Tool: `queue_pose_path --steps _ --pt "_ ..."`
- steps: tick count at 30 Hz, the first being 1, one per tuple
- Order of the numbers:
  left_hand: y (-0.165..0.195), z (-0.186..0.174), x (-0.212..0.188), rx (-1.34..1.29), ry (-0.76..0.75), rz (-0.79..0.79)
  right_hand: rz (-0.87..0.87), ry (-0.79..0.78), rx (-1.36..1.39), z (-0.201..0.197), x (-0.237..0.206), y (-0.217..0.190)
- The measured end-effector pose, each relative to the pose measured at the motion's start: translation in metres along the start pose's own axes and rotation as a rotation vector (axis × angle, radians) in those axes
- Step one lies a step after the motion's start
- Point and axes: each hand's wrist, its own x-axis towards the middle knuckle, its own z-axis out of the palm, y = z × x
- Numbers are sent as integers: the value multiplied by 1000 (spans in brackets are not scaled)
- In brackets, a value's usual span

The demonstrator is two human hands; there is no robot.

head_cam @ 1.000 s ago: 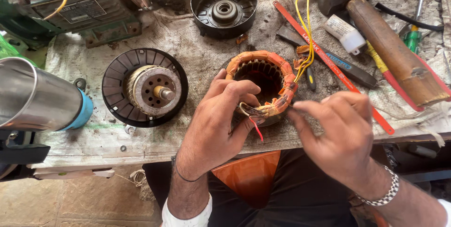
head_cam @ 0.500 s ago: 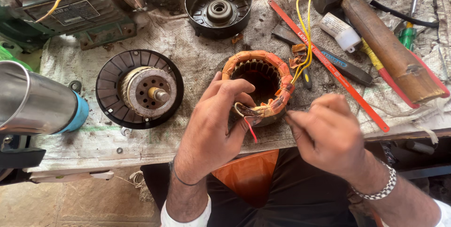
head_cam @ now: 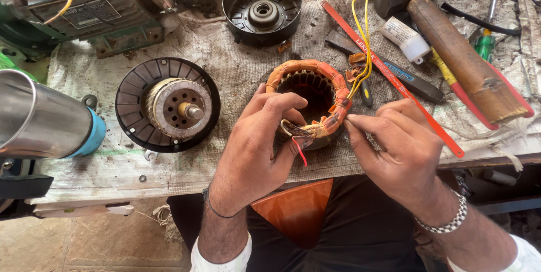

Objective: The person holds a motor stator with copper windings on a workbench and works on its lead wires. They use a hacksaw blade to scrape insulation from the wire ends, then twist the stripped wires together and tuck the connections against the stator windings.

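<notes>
Near the front edge of the tabletop sits the orange-wound stator, and both hands are on it. The left hand has shifted little over the last second, its fingers curled over the near rim, thumb by the loose red lead. The right hand has crept in from the right; its fingers are pinched together at the winding's edge, on something too fine to make out. That looks like lead work on the coil under way. Yellow wires arc up behind. The rotor disc lies untouched to the left.
</notes>
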Motion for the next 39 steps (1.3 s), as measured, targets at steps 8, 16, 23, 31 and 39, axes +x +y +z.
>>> queue_pose_path --steps 8,16,23,31,39 --pt "1 -2 0 -8 -3 0 -68 41 -104 -1 5 -11" --pt "-1 0 -1 2 -1 13 -202 52 -212 -1 17 -20" --pt "-1 -1 1 6 -13 18 -58 70 -101 3 10 -8" --pt "-1 -1 0 -2 -12 22 29 6 -75 -2 30 -14" --pt "0 -1 1 5 -16 13 -212 -66 -359 -21 48 -26"
